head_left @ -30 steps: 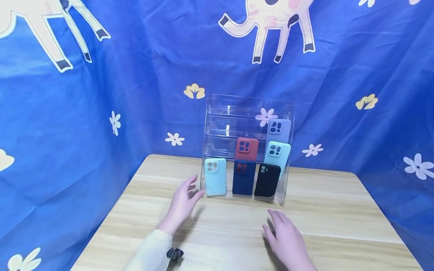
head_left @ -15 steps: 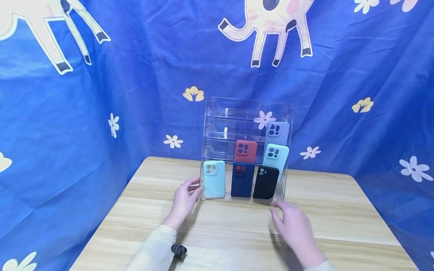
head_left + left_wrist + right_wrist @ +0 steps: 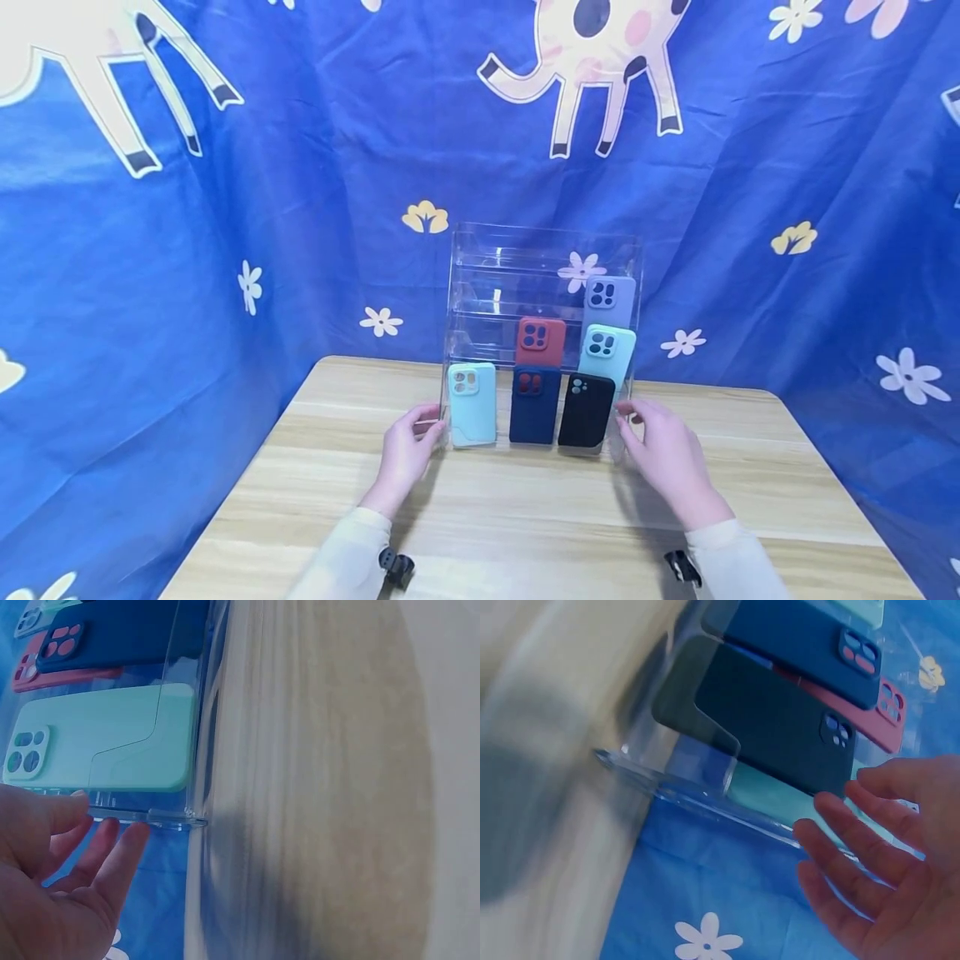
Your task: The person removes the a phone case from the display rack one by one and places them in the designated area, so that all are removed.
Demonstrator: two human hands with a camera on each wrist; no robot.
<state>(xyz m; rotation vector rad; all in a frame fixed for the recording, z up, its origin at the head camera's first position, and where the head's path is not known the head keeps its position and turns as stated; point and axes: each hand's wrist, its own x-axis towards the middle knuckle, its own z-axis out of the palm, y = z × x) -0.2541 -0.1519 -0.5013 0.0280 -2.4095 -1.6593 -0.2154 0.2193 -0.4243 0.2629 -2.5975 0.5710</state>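
A clear acrylic tiered display stand (image 3: 480,340) holds several phone cases. Its front row has a light mint case (image 3: 474,408), a navy case (image 3: 533,412) and a black case (image 3: 587,412). Behind them lean a red case (image 3: 540,340), another mint case (image 3: 607,346) and a lavender case (image 3: 610,298). My left hand (image 3: 405,450) pinches the stand's left side edge, thumb in front and fingertips along the outside. At the opposite side, my right hand (image 3: 667,454) has its fingers loosely extended, with fingertips right at the stand's edge beside the black case.
The stand sits toward the back of a light wood-grain table (image 3: 525,517). A blue printed cloth (image 3: 337,167) hangs close behind it and on both sides. Black wrist straps (image 3: 397,568) show at the sleeves.
My right hand has moved up and forward from the table to the stand's right side. My left hand has closed in on the left edge. The head view has tilted slightly up.
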